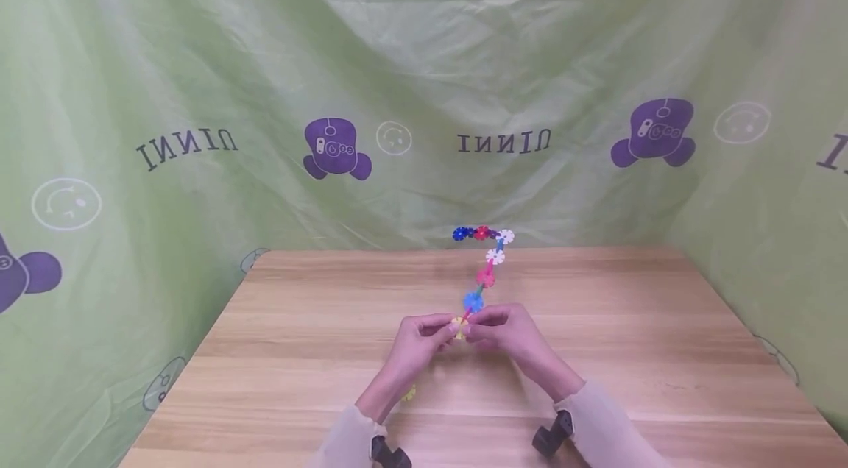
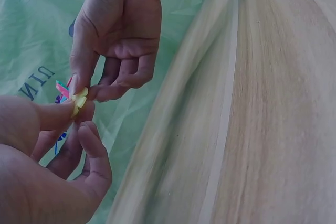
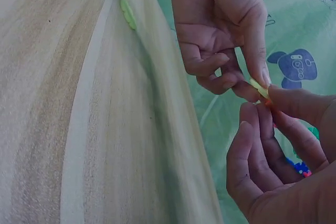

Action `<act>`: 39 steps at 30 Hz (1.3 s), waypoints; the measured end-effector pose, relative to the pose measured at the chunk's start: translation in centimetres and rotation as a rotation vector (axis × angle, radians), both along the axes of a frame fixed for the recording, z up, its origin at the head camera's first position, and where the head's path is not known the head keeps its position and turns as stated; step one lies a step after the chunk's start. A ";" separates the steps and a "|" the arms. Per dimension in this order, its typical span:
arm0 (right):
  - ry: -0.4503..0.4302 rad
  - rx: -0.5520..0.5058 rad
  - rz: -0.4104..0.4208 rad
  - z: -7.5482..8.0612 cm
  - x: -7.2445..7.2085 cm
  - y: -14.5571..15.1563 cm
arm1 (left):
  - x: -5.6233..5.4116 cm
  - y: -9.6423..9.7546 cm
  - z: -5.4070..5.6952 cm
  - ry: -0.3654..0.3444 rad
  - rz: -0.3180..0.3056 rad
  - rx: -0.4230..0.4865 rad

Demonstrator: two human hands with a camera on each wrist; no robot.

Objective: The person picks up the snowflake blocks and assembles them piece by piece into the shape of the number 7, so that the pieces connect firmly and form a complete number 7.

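A chain of small plastic snowflake discs (image 1: 473, 302) runs from my fingertips toward the back of the table. It passes through blue, pink and white discs, then bends left to a red and a dark blue one. At its near end is a yellow snowflake disc (image 1: 458, 323), seen nearly edge-on in the left wrist view. My left hand (image 1: 414, 344) pinches this yellow disc between thumb and forefinger. From the other side, my right hand (image 1: 522, 339) pinches the chain's near end, its fingertips right at the yellow disc and partly covering the join.
Another yellow-green snowflake disc (image 3: 127, 14) lies on the wooden table (image 1: 298, 350), partly behind my left forearm in the head view. Green printed cloth (image 1: 424, 71) hangs behind the table and along both sides.
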State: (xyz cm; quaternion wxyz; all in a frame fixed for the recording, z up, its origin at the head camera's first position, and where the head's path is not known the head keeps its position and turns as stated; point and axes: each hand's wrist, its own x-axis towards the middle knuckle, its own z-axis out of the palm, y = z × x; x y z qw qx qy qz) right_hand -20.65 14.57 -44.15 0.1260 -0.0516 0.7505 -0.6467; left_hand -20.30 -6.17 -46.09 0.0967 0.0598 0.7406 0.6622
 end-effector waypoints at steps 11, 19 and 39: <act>-0.009 -0.075 -0.005 -0.1 0.2 0.3 | -0.3 -0.6 0.5 0.102 -0.058 -0.127; -0.011 -0.052 -0.035 -0.2 0.1 0.2 | 0.0 -3.4 1.9 0.160 -0.100 -0.258; -0.021 -0.065 -0.054 0.6 -0.1 0.5 | 3.1 -8.8 -0.8 0.202 -0.257 -0.624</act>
